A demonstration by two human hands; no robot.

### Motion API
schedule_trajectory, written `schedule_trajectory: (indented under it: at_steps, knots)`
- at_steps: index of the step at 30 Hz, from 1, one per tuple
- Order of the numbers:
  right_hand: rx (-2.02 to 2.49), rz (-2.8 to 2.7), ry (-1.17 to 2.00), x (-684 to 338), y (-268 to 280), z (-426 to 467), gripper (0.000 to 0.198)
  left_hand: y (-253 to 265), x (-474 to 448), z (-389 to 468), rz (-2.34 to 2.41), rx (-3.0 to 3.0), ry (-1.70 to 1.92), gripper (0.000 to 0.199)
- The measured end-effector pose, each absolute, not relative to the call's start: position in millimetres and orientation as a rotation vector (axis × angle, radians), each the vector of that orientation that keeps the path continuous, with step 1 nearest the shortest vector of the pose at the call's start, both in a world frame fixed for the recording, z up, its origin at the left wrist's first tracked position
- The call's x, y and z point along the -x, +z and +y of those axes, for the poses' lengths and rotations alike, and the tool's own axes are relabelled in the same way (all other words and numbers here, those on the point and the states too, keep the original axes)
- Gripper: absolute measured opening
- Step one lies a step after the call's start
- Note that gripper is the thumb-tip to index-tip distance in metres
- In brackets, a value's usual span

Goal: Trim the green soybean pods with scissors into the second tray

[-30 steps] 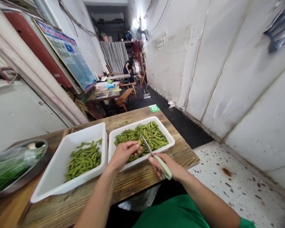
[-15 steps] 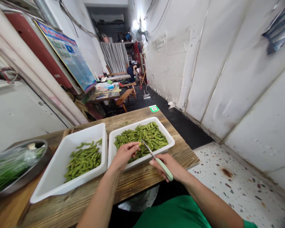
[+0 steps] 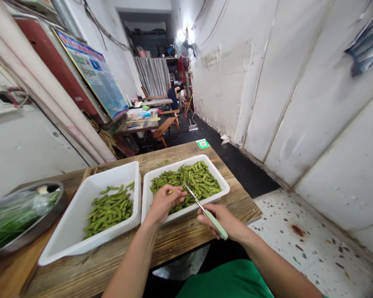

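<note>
My left hand [image 3: 163, 202] is closed on a green edamame pod [image 3: 171, 191], only partly visible between the fingers, over the near side of the right tray. In my right hand [image 3: 219, 221] is a pair of scissors [image 3: 202, 205] with pale green handles; the blades look closed and point up and left over the pods. Under both hands the right white tray [image 3: 225, 189] is full of edamame pods [image 3: 202, 178]. A second white tray [image 3: 60, 238] stands left of it, with a smaller heap of pods [image 3: 112, 211] toward its right side.
At the far left is a metal bowl [image 3: 54, 213] with bagged green vegetables [image 3: 12, 219]. Both trays stand on a wooden table [image 3: 242, 203], which has a green code sticker [image 3: 202, 143] at its far corner. Further off, a person [image 3: 175, 94] bends near another table and benches.
My left fingers have turned and curled inward with the pod, away from the scissor tips. The scissors now look closed. The view has shifted slightly.
</note>
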State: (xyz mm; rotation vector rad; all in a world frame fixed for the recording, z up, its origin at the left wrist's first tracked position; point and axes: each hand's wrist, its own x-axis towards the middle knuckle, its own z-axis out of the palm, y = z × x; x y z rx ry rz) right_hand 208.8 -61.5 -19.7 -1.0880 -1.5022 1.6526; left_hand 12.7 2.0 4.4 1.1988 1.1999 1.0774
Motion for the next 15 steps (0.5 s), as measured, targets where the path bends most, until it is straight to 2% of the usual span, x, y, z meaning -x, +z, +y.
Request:
schedule_trajectory:
  at_steps: [6,15]
  knots:
    - [1.092,-1.541,1.563,-208.8,-19.3,-63.6,0.042,0.8,-8.9,2.9,1.464,-1.594,1.121,0.023]
    - [1.003,-1.374,1.717,-204.8,-19.9,-63.6,0.045,-1.4,-20.5,-11.2,1.496,-1.69,1.083,0.023]
